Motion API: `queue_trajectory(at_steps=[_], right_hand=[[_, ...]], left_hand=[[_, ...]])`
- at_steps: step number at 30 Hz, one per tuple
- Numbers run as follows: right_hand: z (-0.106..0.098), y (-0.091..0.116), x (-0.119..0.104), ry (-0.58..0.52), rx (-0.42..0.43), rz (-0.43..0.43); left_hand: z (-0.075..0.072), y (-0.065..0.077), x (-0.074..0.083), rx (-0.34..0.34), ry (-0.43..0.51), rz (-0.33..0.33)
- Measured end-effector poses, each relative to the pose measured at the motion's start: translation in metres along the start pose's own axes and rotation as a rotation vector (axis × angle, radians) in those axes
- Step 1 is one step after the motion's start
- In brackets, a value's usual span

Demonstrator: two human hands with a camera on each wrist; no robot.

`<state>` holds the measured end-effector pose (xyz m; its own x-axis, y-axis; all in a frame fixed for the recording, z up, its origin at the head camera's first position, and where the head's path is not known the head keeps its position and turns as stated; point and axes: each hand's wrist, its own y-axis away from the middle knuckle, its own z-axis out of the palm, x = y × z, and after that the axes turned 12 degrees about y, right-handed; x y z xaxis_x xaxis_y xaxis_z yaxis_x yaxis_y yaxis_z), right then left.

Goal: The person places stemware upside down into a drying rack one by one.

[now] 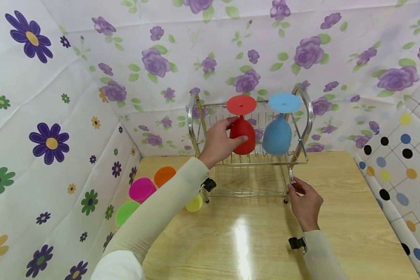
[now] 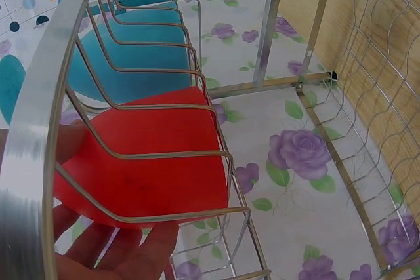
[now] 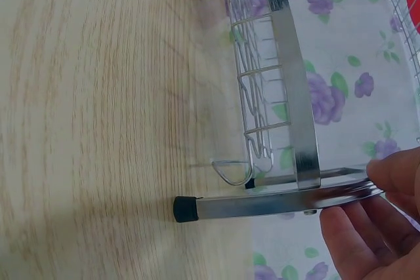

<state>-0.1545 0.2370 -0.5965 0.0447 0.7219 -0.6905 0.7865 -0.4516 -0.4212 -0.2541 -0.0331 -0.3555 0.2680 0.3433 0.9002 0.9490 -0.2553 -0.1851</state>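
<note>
My left hand (image 1: 219, 142) grips the bowl of a red goblet (image 1: 243, 136), thumb across its front. The goblet stands upside down on the upper tier of a two-tier metal dish rack (image 1: 252, 163), its round foot on top. Beside it on the right, a blue goblet (image 1: 277, 136) also sits upside down. In the left wrist view the red bowl (image 2: 157, 155) shows behind the rack's wires, with fingers around its underside. My right hand (image 1: 306, 202) pinches the rack's front right leg; the right wrist view shows thumb and fingers (image 3: 357, 234) on that metal leg (image 3: 262, 205).
Left of the rack, partly behind my left forearm, are orange (image 1: 164, 175), magenta (image 1: 141, 189), green (image 1: 126, 212) and yellow (image 1: 194, 203) round-rimmed pieces. Flower-patterned cloth hangs behind the wooden table (image 1: 210, 241) and on the left; dotted cloth (image 1: 402, 194) is on the right.
</note>
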Motion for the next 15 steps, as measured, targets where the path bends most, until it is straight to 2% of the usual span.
queue_trajectory(at_steps=[9, 15], right_hand=[[-0.0002, -0.0018, -0.0017, 0.029, 0.012, -0.006], [0.0001, -0.0005, -0.0022, 0.041, 0.009, 0.004]], left_hand=[[-0.0006, -0.0008, 0.0024, -0.012, -0.019, 0.006], [-0.0036, 0.0045, 0.0062, 0.028, 0.026, -0.002]])
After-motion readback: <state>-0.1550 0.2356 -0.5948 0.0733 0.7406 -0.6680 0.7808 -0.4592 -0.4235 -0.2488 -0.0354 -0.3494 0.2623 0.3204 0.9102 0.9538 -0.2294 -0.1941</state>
